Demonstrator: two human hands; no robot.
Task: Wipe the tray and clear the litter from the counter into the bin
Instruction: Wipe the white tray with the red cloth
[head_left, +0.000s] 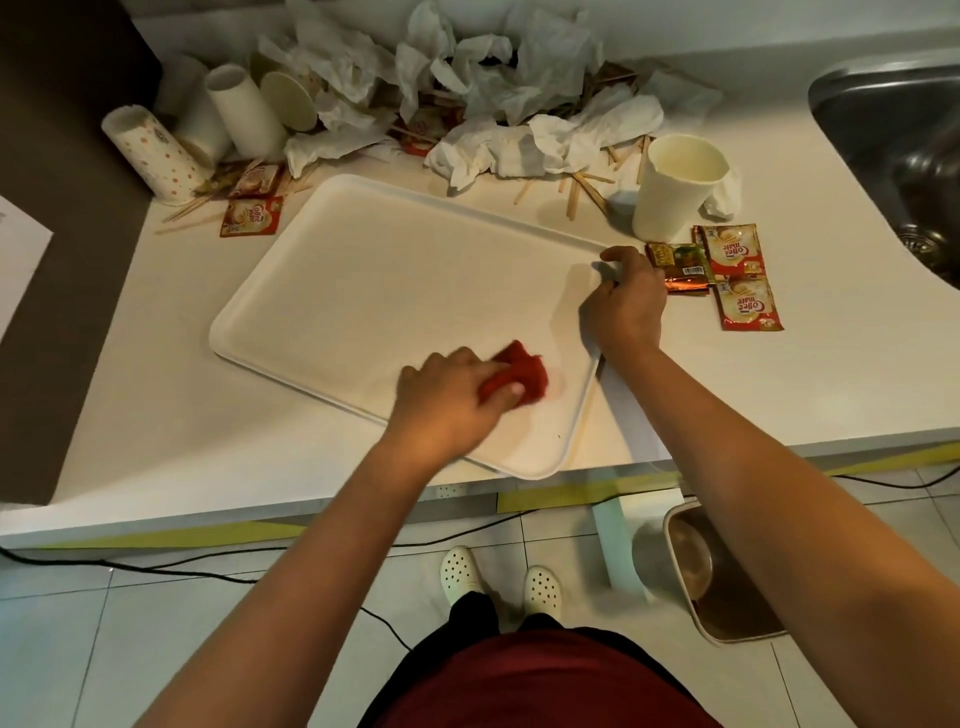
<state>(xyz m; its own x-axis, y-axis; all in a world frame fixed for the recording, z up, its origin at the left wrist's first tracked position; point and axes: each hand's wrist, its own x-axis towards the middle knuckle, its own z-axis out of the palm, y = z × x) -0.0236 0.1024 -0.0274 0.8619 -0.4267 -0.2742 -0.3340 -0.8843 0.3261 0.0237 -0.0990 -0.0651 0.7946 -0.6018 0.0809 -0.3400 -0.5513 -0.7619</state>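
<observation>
We hold a crumpled red cloth (519, 371) under our left hand (452, 397), fingers curled over it, pressing it on the near right part of the tray (363, 280). Our right hand (626, 301) grips the tray's right rim, thumb on top. The tray is smooth, off-white, rectangular with rounded corners, its long axis running diagonally from far left to near right on the desk (182, 415). Beyond both hands lie crumpled tissues (498, 93), paper cups (675, 187), sachets (737, 275) and wooden sticks (587, 187). The bin (717, 577) stands on the floor below our right forearm.
</observation>
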